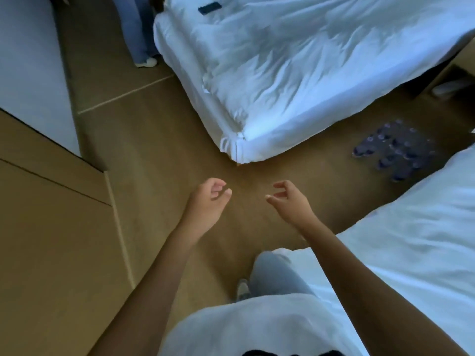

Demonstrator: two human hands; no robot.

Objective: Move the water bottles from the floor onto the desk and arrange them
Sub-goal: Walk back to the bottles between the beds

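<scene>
- At far left, I see a brown wooden surface [51,240] filling the near-left corner, which I take to be the desk; no bottle stands on the part of it in view.
- A pale panel [28,68] rises beyond it, and a thin seam line crosses the floor [144,140] further on.
- At the far end of the aisle, a second person's trouser leg and shoe [144,47] stand beside the far bed.
- In the centre, my left hand [205,201] hangs over bare floor, its fingers [221,191] loosely curled and holding nothing.
- Just beside it, my right hand [290,201] is likewise free, fingers slack and half bent, gripping nothing.
- My own leg and shoe [272,276] show below, between the desk edge and the near bed.
- The far bed [295,73], in rumpled white linen with a dark flat object [209,8] on it, pushes a corner toward the hands.
- At right, the water bottles [393,150] sit clustered on the floor, caps up, in the gap between the two beds and well apart from both hands.
- The near bed [411,240] closes off the right side.
- I judge the task barely begun: as far as I can see, every bottle is on the floor and none carried.
- Open room is a floor corridor past the bed corner; the gap holding the bottles looks narrow, so I expect that corner and the near mattress edge to crowd any reach in and carry back.
</scene>
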